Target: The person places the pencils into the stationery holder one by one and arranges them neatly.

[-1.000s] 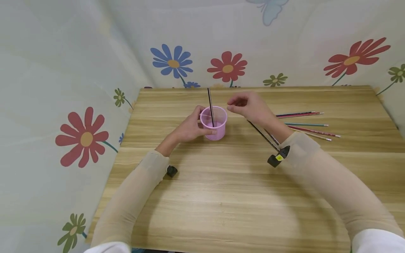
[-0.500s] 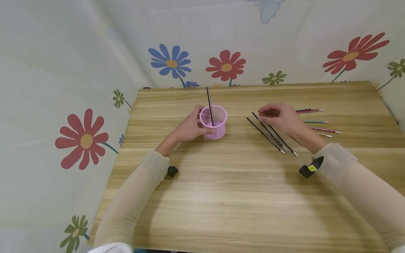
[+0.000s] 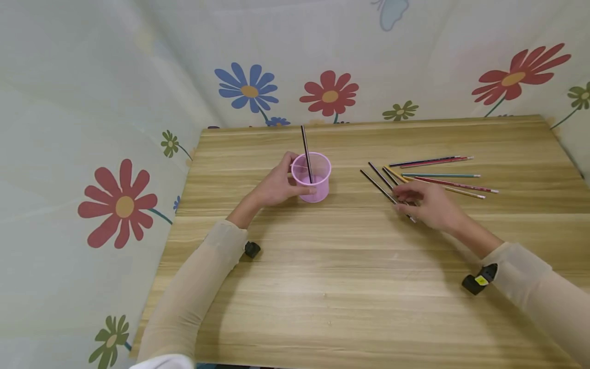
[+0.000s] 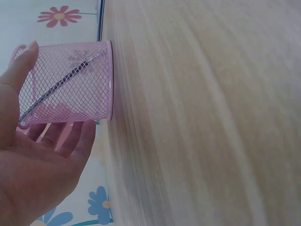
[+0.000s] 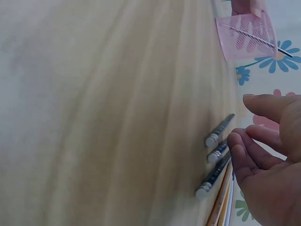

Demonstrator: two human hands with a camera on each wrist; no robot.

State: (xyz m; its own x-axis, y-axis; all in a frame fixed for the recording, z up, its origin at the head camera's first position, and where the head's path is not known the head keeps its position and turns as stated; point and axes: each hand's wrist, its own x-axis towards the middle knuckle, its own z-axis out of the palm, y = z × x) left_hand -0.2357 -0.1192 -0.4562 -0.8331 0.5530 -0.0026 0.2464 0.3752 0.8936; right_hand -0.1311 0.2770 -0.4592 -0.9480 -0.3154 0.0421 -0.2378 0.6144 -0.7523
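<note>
A pink mesh pencil cup [image 3: 321,193] stands upright on the wooden table, with one dark striped pencil [image 3: 306,148] leaning inside it. My left hand [image 3: 276,185] holds the cup from the left, thumb on the near side and fingers round the far side. In the left wrist view the mesh cup [image 4: 70,94] rests its base on the tabletop. My right hand [image 3: 430,205] is over three dark pencils [image 3: 375,184] lying on the table. Seen from the right wrist, thumb and fingers are bent but apart, with no pencil between them; the fingertips are close to the pencils' eraser ends.
Behind the right hand lie several more pencils: a teal pencil [image 3: 451,175], a dark red pencil [image 3: 470,185], a yellow pencil [image 3: 465,192] and a red pencil [image 3: 438,162] among them. A flowered cloth [image 3: 359,51] hangs along the table's back and left edges.
My right hand has moved from near the cup, rightward and closer to me, over the dark pencils. The left hand and cup have stayed put.
</note>
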